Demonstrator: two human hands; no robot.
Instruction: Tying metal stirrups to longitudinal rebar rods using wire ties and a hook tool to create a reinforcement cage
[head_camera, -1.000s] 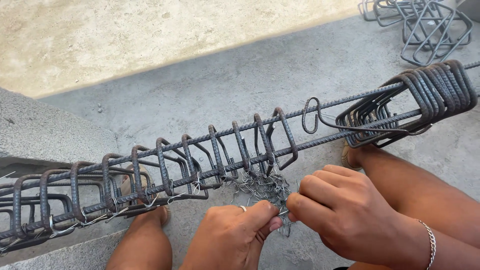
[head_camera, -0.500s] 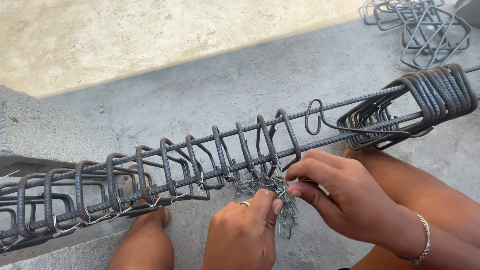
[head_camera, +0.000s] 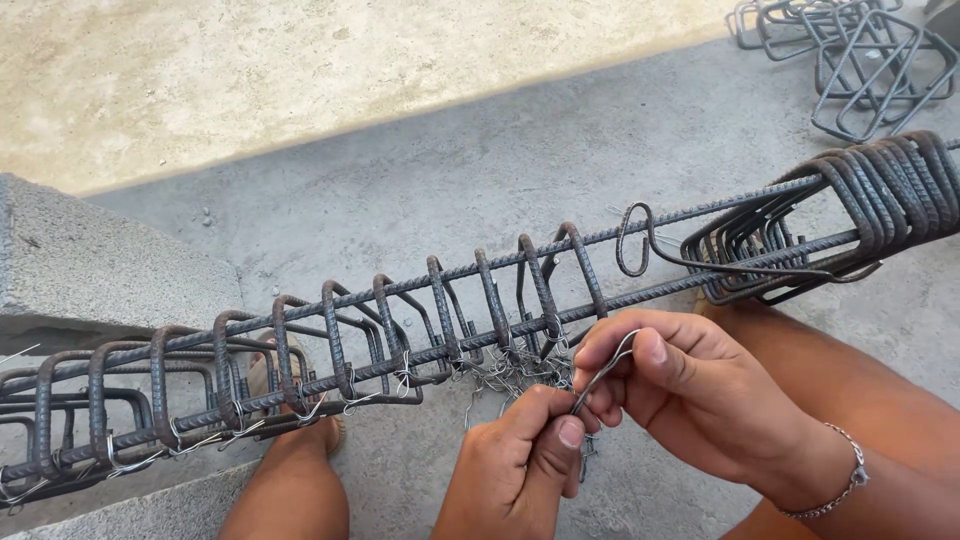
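Note:
A rebar cage (head_camera: 400, 320) of long bars and square stirrups lies across my knees, running from lower left to upper right. A tangle of thin tie wires (head_camera: 505, 372) hangs under the near bar. My left hand (head_camera: 520, 470) and my right hand (head_camera: 680, 395) meet just below that bar. Both pinch one bent piece of tie wire (head_camera: 603, 372) between thumb and fingers. My right wrist wears a thin bracelet (head_camera: 835, 475). Stirrups to the left are tied with wire; a bunch of stirrups (head_camera: 850, 215) sits packed together at the right end.
A hooked tool (head_camera: 650, 250) hangs on the upper bar near the packed stirrups. Loose stirrups (head_camera: 850, 60) lie on the concrete floor at top right. A grey concrete block (head_camera: 90, 270) supports the cage on the left. Sandy ground lies beyond the concrete.
Both hands have lifted slightly out of the wire tangle, and one piece of tie wire now stands between their fingers. The view has shifted a little to the right.

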